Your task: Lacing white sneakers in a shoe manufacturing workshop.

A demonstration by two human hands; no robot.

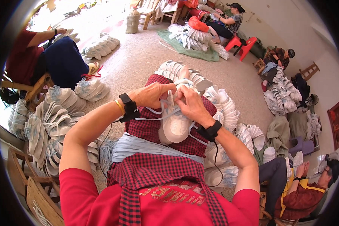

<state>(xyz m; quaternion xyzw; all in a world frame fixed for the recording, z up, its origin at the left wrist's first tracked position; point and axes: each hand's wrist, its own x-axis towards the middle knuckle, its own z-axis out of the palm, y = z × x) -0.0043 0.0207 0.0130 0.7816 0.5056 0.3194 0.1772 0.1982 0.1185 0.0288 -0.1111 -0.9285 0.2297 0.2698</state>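
Between both hands, the left hand (pixel 150 95) and right hand (pixel 192 105) pinch pale laces (pixel 165 113) on a white shoe (pixel 175 126) pointing toward the person.

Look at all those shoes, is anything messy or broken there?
Nothing looks broken. The white shoe lies on the checked cloth over the lap, and both the left hand and the right hand work its pale blue lace. Loose lace ends trail sideways. White shoes sit heaped in piles on the floor.
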